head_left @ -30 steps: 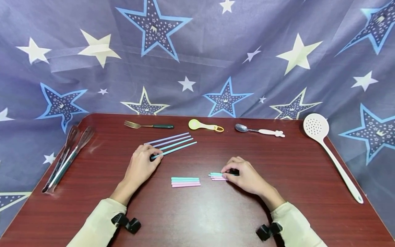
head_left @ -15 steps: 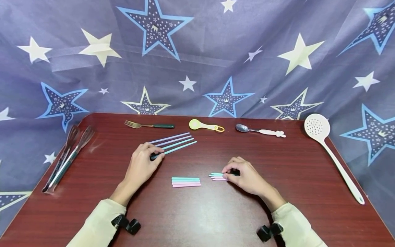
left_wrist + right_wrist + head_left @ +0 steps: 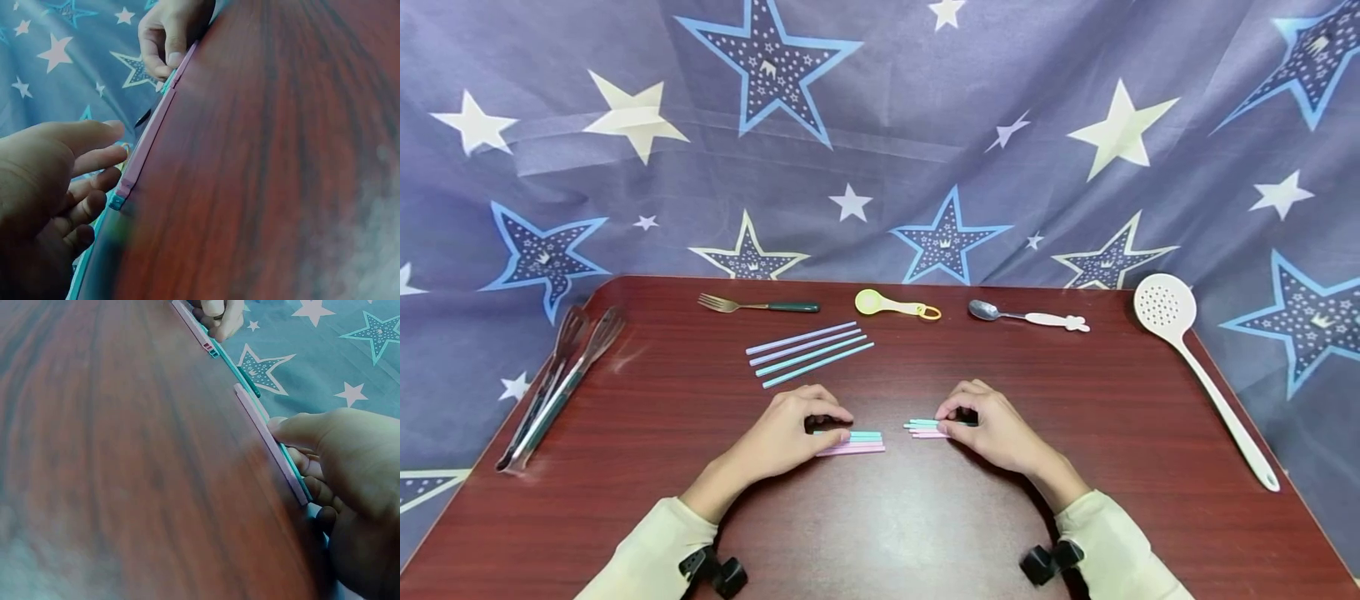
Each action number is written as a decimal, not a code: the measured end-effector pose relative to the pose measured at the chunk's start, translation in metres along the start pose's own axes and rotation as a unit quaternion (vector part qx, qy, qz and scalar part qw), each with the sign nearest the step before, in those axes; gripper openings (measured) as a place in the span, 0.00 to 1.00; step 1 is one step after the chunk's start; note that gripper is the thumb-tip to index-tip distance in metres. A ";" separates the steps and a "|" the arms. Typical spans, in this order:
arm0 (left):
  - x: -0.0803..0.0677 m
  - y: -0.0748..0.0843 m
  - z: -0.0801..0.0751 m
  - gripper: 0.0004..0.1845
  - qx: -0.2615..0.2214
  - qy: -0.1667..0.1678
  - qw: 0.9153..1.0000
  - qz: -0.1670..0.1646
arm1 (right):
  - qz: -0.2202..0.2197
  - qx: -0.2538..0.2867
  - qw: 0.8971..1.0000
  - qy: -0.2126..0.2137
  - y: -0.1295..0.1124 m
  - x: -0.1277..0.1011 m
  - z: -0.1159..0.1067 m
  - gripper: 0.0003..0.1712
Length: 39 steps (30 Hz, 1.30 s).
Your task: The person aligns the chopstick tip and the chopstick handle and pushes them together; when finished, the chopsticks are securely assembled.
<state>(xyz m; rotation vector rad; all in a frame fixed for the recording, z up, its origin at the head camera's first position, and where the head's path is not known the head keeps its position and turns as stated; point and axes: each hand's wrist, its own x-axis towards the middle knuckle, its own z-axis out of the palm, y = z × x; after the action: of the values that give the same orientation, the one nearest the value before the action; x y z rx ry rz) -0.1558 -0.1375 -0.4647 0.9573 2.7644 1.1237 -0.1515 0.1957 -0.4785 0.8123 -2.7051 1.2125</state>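
My left hand (image 3: 786, 435) is over a row of short straws (image 3: 863, 449), green ones at the back and pink in front, its fingertips right at the green ones. In the left wrist view its thumb and fingers are spread beside the pink straw (image 3: 149, 139). My right hand (image 3: 1000, 427) pinches the second row of short green and pink straws (image 3: 921, 428) between thumb and fingers. The right wrist view has its thumb against the green straw, beside a pink straw (image 3: 269, 440). The palm hides the right ends of this row in the head view.
Several long purple and aqua straws (image 3: 818, 365) lie slanted behind my left hand. Along the back are a fork (image 3: 760, 306), a yellow measuring spoon (image 3: 897, 305) and a spoon (image 3: 1026, 317). Tongs (image 3: 561, 392) lie at the left edge, a white skimmer (image 3: 1210, 375) at the right.
My left hand has left the long straws and moved right and nearer, over the left row of short straws. My right hand has stayed in place.
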 end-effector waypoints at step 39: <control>0.001 0.006 0.001 0.01 0.046 0.072 0.996 -0.008 | -0.007 0.027 0.999 0.035 0.000 0.002 -0.006 0.08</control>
<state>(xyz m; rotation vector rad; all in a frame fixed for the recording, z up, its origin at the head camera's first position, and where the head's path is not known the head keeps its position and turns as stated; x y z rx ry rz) -0.1532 -0.1332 -0.4614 0.8928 2.9566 1.1151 -0.1541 0.1986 -0.4735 0.7786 -2.6165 1.2915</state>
